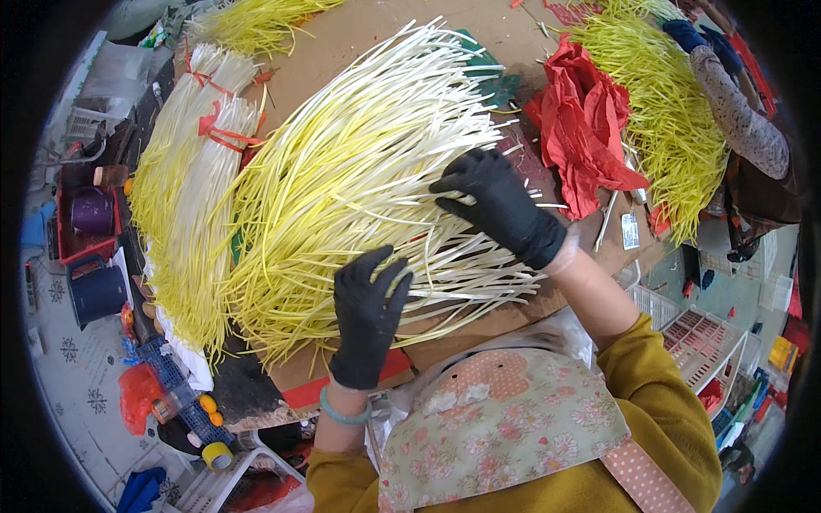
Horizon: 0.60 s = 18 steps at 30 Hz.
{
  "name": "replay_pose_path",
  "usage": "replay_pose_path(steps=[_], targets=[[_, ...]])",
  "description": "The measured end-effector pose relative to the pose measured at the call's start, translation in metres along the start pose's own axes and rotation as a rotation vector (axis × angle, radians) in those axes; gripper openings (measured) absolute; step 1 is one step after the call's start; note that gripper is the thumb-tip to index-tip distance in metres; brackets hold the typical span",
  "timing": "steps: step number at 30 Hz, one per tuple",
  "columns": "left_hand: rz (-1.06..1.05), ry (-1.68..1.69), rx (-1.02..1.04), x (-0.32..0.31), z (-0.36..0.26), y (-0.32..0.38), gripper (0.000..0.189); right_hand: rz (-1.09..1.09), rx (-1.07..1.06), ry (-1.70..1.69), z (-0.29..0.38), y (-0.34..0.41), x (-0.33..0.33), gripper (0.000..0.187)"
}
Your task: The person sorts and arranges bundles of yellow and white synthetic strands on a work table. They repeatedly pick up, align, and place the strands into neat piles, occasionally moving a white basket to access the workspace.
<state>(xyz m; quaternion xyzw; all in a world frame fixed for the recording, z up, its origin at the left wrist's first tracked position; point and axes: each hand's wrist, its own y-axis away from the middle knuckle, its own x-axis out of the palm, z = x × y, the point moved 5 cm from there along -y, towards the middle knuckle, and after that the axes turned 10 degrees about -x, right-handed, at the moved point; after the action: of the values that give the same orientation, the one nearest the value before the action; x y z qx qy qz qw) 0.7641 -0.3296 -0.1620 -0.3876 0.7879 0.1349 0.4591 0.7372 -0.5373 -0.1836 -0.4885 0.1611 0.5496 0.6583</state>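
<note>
A large loose pile of blanched yellow chives lies on the table before me, its white stems pointing right and its yellow tips left. My left hand, in a black glove, rests over the near side of the pile with its fingers apart and nothing in them. Over the stem side is my right hand, also in a black glove. Its thumb and fingers are curled towards each other beside a few white stems; whether it grips one cannot be told. Two bundles of chives, tied with red strips, lie to the left.
Crumpled red plastic lies right of the pile. Beyond it, more chives lie near a co-worker's gloved hands. Brown cardboard covers the table. A blue bucket and plastic crates flank the table.
</note>
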Motion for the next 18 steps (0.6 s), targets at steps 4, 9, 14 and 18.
replay_pose_path(steps=[4, 9, 14, 18], targets=[[-0.097, 0.012, 0.057, 0.002, 0.001, -0.040, 0.023, 0.084, 0.051, 0.201, 0.003, -0.010, 0.032, 0.018], [-0.050, -0.089, 0.168, 0.018, 0.002, -0.080, 0.023, 0.123, 0.112, 0.129, 0.000, -0.009, 0.028, 0.013], [-0.051, 0.029, 0.226, 0.028, 0.001, -0.093, 0.017, -0.147, 0.350, -0.134, -0.010, 0.015, 0.002, 0.012], [-0.036, -0.197, 0.355, 0.060, -0.006, -0.101, 0.007, -0.419, 0.711, -0.435, -0.030, 0.042, -0.014, 0.014]])
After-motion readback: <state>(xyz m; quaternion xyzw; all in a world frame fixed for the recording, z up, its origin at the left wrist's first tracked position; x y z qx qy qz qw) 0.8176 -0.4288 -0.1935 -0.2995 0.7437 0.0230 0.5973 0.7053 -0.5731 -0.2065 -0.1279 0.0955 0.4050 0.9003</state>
